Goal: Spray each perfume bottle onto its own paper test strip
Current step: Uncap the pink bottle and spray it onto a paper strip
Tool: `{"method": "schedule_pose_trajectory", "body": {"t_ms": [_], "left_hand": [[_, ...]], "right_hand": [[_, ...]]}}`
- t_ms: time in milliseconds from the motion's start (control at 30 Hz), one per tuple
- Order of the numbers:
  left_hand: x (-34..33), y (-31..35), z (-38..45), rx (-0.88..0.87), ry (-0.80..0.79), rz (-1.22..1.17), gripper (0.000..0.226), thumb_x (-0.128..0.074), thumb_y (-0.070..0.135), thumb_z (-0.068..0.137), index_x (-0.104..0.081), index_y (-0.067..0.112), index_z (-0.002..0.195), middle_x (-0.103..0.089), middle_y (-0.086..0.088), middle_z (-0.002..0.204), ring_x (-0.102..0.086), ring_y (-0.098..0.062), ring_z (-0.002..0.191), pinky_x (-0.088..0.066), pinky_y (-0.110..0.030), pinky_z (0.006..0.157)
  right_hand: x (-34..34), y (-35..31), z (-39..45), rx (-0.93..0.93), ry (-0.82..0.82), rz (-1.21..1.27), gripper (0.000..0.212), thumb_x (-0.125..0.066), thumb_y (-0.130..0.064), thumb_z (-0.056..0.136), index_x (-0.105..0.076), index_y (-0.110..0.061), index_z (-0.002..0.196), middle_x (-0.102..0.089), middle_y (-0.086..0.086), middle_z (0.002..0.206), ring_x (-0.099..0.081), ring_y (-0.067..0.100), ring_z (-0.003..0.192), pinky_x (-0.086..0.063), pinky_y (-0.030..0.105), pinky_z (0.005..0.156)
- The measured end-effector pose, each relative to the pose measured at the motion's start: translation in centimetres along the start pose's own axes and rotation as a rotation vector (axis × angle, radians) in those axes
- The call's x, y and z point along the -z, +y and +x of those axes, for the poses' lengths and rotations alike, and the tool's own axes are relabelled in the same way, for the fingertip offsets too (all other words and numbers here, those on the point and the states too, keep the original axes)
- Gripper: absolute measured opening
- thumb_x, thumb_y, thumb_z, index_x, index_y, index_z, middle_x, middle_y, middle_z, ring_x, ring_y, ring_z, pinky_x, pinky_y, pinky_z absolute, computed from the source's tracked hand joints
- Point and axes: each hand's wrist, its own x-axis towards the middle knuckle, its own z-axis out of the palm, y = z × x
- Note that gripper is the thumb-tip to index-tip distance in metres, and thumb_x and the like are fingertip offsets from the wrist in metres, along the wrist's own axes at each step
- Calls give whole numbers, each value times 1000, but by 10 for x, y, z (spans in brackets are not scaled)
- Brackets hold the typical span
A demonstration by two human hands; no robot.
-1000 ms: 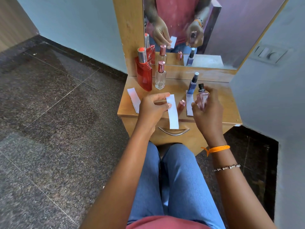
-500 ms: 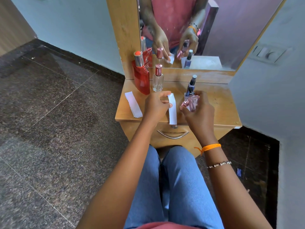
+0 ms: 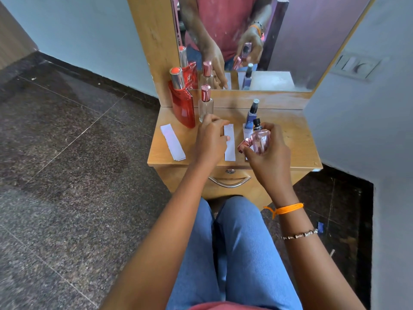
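Note:
My right hand point(image 3: 269, 151) grips a small pink perfume bottle point(image 3: 259, 142) with a bare black nozzle, and its pink cap point(image 3: 243, 145) sits between the same fingers. My left hand point(image 3: 209, 139) rests on the wooden table point(image 3: 288, 139), its fingertips touching the left edge of a white paper strip point(image 3: 230, 145) that lies flat. Another strip point(image 3: 172, 142) lies at the table's left. A third strip point(image 3: 246, 133) lies partly hidden under a dark blue bottle point(image 3: 251, 115). At the back left stand a red bottle point(image 3: 182, 104) and a clear bottle with a pink cap point(image 3: 205, 104).
A mirror point(image 3: 279, 41) rises behind the table and reflects my hands and the bottles. A drawer with a metal handle point(image 3: 229, 182) sits below the tabletop. A wall with a switch plate point(image 3: 355, 66) stands close on the right. My knees are just before the drawer.
My left hand lowered the middle strip from the air onto the table. My right hand, still holding the pink bottle, picked up its pink cap from the table.

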Motion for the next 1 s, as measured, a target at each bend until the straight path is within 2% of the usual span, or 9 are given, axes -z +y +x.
{"method": "schedule_pose_trajectory", "body": {"t_ms": [133,267,367,500,633,700,800,900,1000], "left_hand": [[14,13,-16,-70,69,-101,24,-54,11,90,-67,13,110,-63,-3,109,-55,-8,92,-38,-14,81],[20,16,-36,52,-227,-307,20,-57,31,89,-71,21,100,-72,4,95,-64,-7,88,-50,-25,81],[20,16,-45,156,-255,-499,13,-62,23,87,-71,21,96,-72,0,91,-68,-11,84,-55,-32,85],[26,19,-47,230,-219,-610,16,-58,21,90,-71,13,87,-70,-10,85,-67,-9,74,-57,-25,76],[37,29,-41,281,-34,-799,26,-53,27,93,-68,6,90,-70,-7,84,-70,-8,70,-56,-19,65],[41,33,-38,295,-23,-851,31,-52,33,93,-68,6,96,-71,-4,88,-71,-8,76,-56,-19,71],[40,38,-41,303,-52,-867,28,-53,33,92,-70,11,88,-72,0,85,-70,-10,79,-54,-22,76],[34,44,-50,278,-61,-828,24,-57,28,91,-71,11,81,-71,1,72,-66,-9,65,-52,-17,56],[28,45,-58,253,-86,-820,21,-59,26,90,-71,10,84,-68,7,59,-61,-2,50,-43,-11,45]], "right_hand": [[0,-2,-2,11,0,43,51,-79,-11,70,-47,-24,107,-60,-18,77,-59,3,67,-41,10,60],[0,-8,-5,59,-8,89,50,-77,-12,73,-48,-17,113,-58,-20,75,-57,-10,64,-38,3,55],[1,-11,-9,66,-50,131,48,-75,-13,77,-46,-20,114,-60,-15,74,-58,-1,62,-42,8,53],[4,-14,-14,52,-105,171,67,-82,-9,67,-42,-18,120,-59,-15,80,-59,-7,67,-44,8,60],[2,-13,-26,32,-116,247,62,-77,-13,75,-38,-18,124,-58,-9,93,-61,7,75,-49,14,67],[-1,-13,-31,31,-167,259,61,-74,-8,78,-36,-22,124,-60,-6,91,-63,6,77,-52,20,71],[-7,-17,-34,32,-209,265,64,-72,-5,78,-33,-29,123,-60,-10,86,-64,4,75,-55,29,72],[-9,-20,-33,38,-182,275,69,-69,-5,80,-29,-32,129,-62,-6,87,-65,7,71,-57,42,70],[-6,-20,-34,94,-183,260,74,-63,-4,84,-25,-35,139,-63,3,84,-64,18,69,-57,46,67]]}}
